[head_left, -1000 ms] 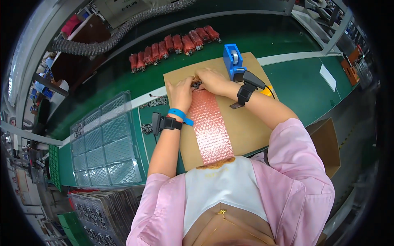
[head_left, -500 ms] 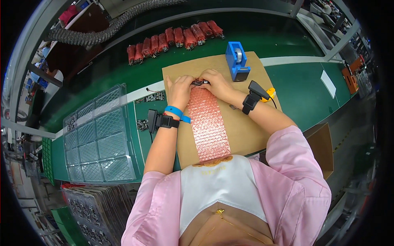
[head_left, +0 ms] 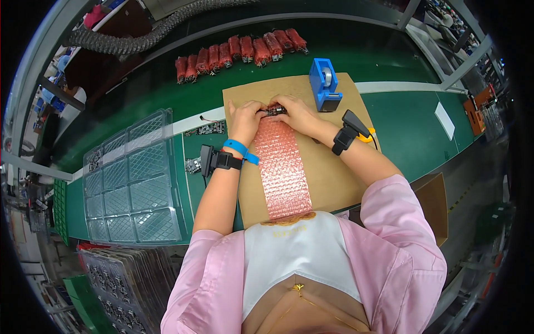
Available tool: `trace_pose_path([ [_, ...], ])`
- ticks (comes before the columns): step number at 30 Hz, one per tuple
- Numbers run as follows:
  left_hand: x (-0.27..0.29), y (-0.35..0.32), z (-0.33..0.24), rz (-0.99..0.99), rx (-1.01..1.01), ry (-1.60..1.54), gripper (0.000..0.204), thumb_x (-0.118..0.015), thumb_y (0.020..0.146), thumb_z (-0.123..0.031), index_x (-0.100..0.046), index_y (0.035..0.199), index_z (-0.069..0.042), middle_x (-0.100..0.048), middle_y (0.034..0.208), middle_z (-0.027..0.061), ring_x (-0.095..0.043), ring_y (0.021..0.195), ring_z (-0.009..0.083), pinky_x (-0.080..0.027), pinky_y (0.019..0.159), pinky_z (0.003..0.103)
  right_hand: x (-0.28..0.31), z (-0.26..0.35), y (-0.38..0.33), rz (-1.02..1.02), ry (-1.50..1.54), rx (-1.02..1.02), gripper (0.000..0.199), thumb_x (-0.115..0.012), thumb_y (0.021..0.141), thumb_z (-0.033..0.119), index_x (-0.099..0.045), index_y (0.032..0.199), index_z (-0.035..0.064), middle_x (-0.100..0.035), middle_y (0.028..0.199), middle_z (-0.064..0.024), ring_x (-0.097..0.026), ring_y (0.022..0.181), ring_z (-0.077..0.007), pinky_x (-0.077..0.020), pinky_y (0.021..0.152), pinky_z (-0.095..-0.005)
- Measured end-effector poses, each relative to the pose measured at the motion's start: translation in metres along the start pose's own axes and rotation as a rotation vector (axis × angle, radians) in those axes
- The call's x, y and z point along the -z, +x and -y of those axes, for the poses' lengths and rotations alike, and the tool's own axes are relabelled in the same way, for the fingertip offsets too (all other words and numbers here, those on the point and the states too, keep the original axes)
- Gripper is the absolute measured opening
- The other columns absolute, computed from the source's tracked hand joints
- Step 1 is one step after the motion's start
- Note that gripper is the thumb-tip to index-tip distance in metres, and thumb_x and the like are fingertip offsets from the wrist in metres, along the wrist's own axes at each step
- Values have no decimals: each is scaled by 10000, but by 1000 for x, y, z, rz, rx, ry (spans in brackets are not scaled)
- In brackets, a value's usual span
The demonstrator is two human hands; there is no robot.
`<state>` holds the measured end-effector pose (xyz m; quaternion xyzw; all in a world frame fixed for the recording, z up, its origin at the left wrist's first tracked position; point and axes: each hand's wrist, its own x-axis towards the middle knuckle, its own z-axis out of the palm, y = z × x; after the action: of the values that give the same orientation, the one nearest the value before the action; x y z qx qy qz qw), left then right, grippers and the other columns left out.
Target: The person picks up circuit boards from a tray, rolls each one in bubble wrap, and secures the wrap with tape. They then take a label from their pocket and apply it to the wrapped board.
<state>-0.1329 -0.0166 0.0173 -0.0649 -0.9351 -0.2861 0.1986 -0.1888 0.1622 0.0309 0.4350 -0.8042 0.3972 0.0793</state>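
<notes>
On the brown cardboard sheet (head_left: 334, 178) laid over the green work surface (head_left: 400, 111):

- Strip of pink bubble wrap (head_left: 282, 167): lies flat, running lengthwise from the person's chest to the hands; far end under the fingers.
- Small dark component (head_left: 274, 111): at the far end of the strip, between the two hands; mostly hidden, detail too small to tell.
- Left hand (head_left: 245, 116): fingers curled and pinched on the component and the wrap's far edge. Blue wrist strap and black wrist-worn device on the forearm.
- Right hand (head_left: 297, 113): fingers closed on the same component from the other side, fingertips touching those of the left. Black wrist-worn device on the forearm.
- Blue tape dispenser (head_left: 324, 84): upright on the cardboard's far right corner, just beside the right hand, not touching it.

Beyond the cardboard:

- Row of red wrapped bundles (head_left: 239, 51): side by side on the green surface, well apart from the hands.
- Clear plastic compartment tray (head_left: 130, 178): to the left of the left forearm.
- Small circuit boards (head_left: 203, 129): on the surface between tray and cardboard.
- Grey corrugated hose (head_left: 150, 33): along the far edge.
</notes>
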Motion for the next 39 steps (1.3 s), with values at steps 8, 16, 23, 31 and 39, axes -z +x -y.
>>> trace_pose_path([
  [8, -2, 1, -2, -68, 47, -107, 128, -668, 770, -72, -641, 895, -85, -663, 866, 39, -621, 886, 267, -180, 1070, 615, 4, 3, 4, 115, -22, -151, 246, -685, 753, 22, -572, 970, 5, -635, 946, -201, -617, 889, -372, -494, 755, -411],
  [16, 5, -2, -5, -4, -23, 56, 180, -678, 768, -70, -603, 931, -82, -662, 920, 49, -618, 906, 275, -201, 1041, 620, 6, 8, 4, 108, -85, -234, 272, -694, 750, 37, -559, 983, -1, -630, 935, -210, -618, 875, -388, -492, 734, -421],
  [23, 11, -6, 2, 18, 30, -39, 171, -685, 775, -85, -596, 920, -87, -666, 903, 66, -620, 901, 283, -223, 1013, 593, 8, 12, 3, 91, -115, -137, 290, -661, 766, 33, -546, 1031, 48, -623, 985, -180, -582, 948, -388, -467, 797, -439],
  [31, 9, -7, 5, -41, 23, -66, 160, -699, 768, -78, -581, 875, -61, -663, 807, 65, -627, 771, 268, -226, 1052, 500, 3, 9, -5, 68, -295, -2, 264, -658, 755, 61, -561, 1000, 80, -613, 937, -136, -572, 939, -361, -452, 800, -440],
  [39, 7, -8, 8, -59, 16, -9, 162, -701, 760, -81, -556, 821, -43, -626, 765, 82, -602, 764, 293, -279, 1023, 474, 1, 6, -2, 78, -242, -56, 216, -667, 749, 66, -573, 943, 56, -616, 943, -134, -575, 945, -352, -449, 800, -446],
])
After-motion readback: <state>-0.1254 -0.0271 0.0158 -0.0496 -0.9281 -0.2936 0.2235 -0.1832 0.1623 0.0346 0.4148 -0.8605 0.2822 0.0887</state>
